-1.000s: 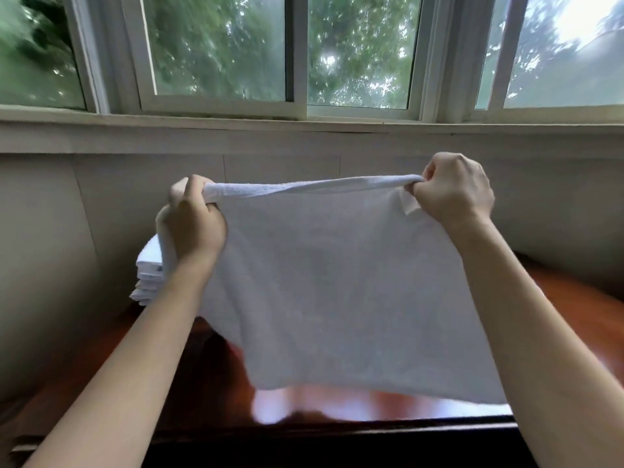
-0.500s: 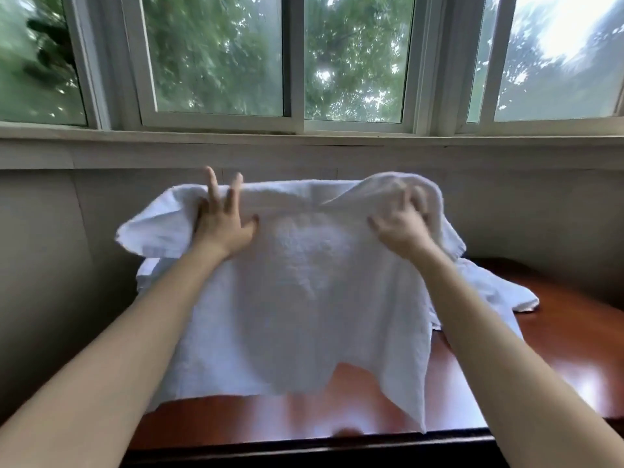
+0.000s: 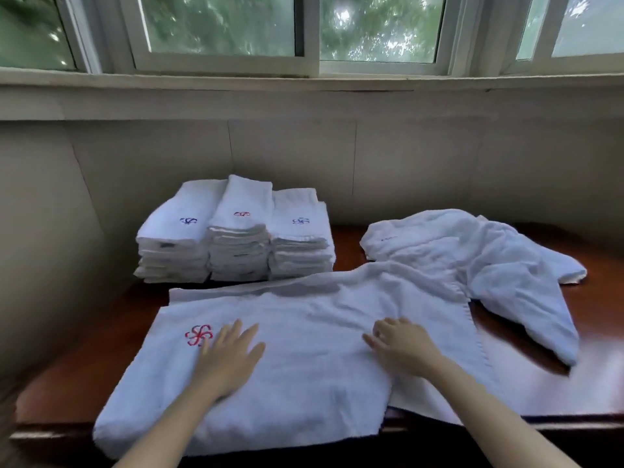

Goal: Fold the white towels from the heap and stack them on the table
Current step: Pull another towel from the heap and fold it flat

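Note:
A white towel [image 3: 304,332] with a red flower emblem lies folded over on the brown table [image 3: 67,376], its near edge reaching the table's front. My left hand [image 3: 229,358] rests flat on it, fingers spread, just right of the emblem. My right hand [image 3: 400,344] presses on the towel's right part with fingers straight. Three stacks of folded white towels [image 3: 236,234] stand side by side at the back left. A loose heap of white towels [image 3: 472,255] lies at the back right, touching the spread towel.
A grey wall and window sill [image 3: 304,86] run right behind the table. The table's front edge [image 3: 557,423] is close to me. Bare wood shows at the left and far right.
The towel was held up in the air by its top edge, then dropped forward. It now lies folded on the table with both hands flat on top.

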`<state>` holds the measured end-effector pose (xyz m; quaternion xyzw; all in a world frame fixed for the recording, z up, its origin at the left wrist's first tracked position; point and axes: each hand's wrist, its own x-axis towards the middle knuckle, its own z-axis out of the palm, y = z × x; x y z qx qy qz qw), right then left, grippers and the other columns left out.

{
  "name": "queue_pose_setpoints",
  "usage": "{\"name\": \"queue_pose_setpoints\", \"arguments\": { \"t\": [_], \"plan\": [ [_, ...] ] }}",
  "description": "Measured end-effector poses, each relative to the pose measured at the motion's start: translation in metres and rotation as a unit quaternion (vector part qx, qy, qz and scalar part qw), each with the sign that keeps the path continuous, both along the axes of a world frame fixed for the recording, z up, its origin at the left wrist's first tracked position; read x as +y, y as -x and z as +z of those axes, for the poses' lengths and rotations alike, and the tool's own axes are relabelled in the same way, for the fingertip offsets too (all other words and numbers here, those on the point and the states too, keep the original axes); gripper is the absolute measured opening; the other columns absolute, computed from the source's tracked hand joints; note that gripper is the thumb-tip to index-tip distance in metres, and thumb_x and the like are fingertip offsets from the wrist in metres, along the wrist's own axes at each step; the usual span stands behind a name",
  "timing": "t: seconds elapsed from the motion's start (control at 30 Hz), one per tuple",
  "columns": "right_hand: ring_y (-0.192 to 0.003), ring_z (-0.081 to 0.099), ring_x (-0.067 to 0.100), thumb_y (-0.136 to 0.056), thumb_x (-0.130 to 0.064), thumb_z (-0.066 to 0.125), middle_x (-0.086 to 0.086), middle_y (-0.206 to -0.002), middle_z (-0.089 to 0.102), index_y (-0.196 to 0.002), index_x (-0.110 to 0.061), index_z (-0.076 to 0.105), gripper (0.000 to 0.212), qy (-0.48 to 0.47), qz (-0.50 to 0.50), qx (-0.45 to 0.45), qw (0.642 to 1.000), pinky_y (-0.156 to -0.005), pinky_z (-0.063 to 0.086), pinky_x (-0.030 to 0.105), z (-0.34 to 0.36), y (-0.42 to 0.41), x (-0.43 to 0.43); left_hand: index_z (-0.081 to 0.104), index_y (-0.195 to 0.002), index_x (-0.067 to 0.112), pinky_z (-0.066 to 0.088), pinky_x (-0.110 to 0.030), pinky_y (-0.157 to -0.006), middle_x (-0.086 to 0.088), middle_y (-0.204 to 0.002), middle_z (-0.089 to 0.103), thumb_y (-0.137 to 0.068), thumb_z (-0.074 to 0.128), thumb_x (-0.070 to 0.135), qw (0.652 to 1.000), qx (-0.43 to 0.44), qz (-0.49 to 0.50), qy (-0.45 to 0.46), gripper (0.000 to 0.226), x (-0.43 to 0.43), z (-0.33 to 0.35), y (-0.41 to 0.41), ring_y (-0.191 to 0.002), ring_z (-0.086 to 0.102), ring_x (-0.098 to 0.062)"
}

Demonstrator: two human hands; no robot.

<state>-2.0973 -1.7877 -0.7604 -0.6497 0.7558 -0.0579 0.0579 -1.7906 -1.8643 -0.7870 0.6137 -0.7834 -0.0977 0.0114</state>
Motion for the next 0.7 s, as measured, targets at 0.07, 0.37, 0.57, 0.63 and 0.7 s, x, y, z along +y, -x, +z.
{"name": "queue_pose_setpoints", "arguments": {
  "t": [0.07,0.37,0.57,0.63,0.7],
  "plan": [
    [-0.092,0.056,0.018,-0.096,-0.057,0.031,-0.003,-0.096,0.064,-0.082,-0.023,0.058,0.045,-0.037,0.003,-0.091,0.995,-0.077,0.038,0.031,0.013,0.008,0.002,0.011,-0.150,0.042,0.001,-0.047,-0.117,0.009,-0.161,-0.003,-0.098,0.020,0.058,1.000,-0.010,0.019,-0.002,0.055,-0.006,0.002,-0.013,-0.148,-0.002,-0.016],
    [-0.111,0.054,0.030,-0.096,-0.030,0.044,0.012,-0.119,0.057,-0.111,-0.009,0.054,0.028,0.035,-0.183,0.014,0.982,-0.084,0.043,0.033,0.028,0.061,0.021,0.047,-0.125,0.017,0.033,-0.040,-0.102,-0.006,-0.133,0.047,-0.097,0.036,0.030,0.979,-0.078,0.141,0.124,0.033,-0.006,0.015,0.004,-0.124,0.041,-0.028],
    [-0.114,0.050,0.031,-0.092,-0.036,0.051,0.013,-0.125,0.049,-0.120,-0.008,0.047,0.040,-0.117,-0.133,0.069,0.982,-0.093,0.045,0.035,0.018,0.079,0.040,0.044,-0.138,0.022,0.027,-0.036,-0.111,0.002,-0.148,0.039,-0.100,0.033,0.043,0.990,0.100,-0.031,0.093,0.045,0.005,0.005,0.073,-0.136,0.034,-0.019],
    [-0.116,0.047,0.033,-0.093,-0.026,0.047,0.013,-0.124,0.044,-0.119,-0.008,0.044,0.032,-0.098,-0.135,0.055,0.985,-0.094,0.044,0.039,0.013,0.078,0.044,0.032,-0.146,0.029,0.020,-0.043,-0.115,0.005,-0.155,0.026,-0.099,0.026,0.050,0.996,0.050,-0.040,0.064,0.051,0.006,-0.002,0.081,-0.143,0.021,-0.017],
    [-0.116,0.045,0.033,-0.092,-0.015,0.040,0.011,-0.125,0.043,-0.119,-0.010,0.043,0.028,-0.090,-0.150,0.066,0.982,-0.090,0.042,0.040,0.011,0.082,0.050,0.025,-0.148,0.033,0.018,-0.046,-0.115,0.007,-0.158,0.019,-0.099,0.023,0.052,0.997,0.026,-0.043,0.054,0.053,0.003,-0.003,0.078,-0.145,0.015,-0.016]
  ]
}}
